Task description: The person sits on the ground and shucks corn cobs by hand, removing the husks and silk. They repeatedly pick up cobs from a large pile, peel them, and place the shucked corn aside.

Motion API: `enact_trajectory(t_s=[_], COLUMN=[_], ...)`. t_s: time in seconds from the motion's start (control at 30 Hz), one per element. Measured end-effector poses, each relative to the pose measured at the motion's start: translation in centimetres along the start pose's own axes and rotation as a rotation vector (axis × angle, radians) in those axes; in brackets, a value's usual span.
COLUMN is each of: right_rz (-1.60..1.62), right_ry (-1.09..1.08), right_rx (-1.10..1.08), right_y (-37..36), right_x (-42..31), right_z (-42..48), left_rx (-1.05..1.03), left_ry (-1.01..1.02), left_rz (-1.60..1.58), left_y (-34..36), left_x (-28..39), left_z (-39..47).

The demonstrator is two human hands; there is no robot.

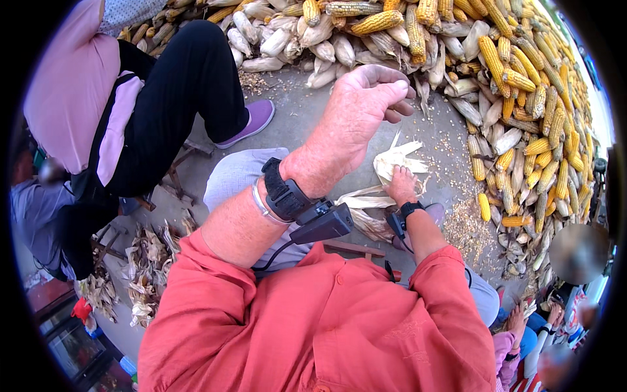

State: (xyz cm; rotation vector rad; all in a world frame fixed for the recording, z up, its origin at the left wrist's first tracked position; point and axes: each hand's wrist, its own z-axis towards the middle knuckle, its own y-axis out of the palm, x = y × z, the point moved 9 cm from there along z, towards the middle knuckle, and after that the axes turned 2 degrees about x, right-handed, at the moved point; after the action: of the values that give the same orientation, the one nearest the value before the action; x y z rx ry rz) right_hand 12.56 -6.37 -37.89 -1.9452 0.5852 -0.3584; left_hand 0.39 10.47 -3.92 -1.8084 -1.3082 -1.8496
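My left hand (374, 95) is raised over the concrete floor, before the corn pile (416, 34). Its fingers are loosely curled with gaps between them, and nothing shows in it. Lower and to the right, my right hand (402, 185) has its fingers on pale, splayed corn husks (399, 158); its palm is hidden. More dry husks (370, 223) lie beneath and left of that hand, between my legs. Both wrists wear black straps with small devices.
A co-worker in black trousers (171, 93) sits close on the left, a purple shoe (252, 122) near the pile. Husked cobs (553, 122) heap up along the right. Loose kernels (465, 220) litter the floor. Discarded husks (147, 269) lie lower left. Other people sit lower right.
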Motion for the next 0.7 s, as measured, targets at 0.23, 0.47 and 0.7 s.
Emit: enact_trajectory(t_s=[0.23, 0.47, 0.7], right_rz=[0.146, 0.296, 0.154], right_ry=[-0.021, -0.133, -0.346], right_rx=[0.168, -0.096, -0.390], right_y=[1.2, 0.1, 3.3], right_x=[3.7, 0.4, -4.7], right_z=[2.4, -0.6, -6.7], left_rx=[-0.004, 0.003, -0.029], left_ry=[0.033, -0.031, 0.069], left_rz=[0.015, -0.053, -0.084], left_y=[-0.3, 0.3, -2.3], left_x=[0.1, 0.5, 2.8], left_z=[0.3, -0.1, 0.4])
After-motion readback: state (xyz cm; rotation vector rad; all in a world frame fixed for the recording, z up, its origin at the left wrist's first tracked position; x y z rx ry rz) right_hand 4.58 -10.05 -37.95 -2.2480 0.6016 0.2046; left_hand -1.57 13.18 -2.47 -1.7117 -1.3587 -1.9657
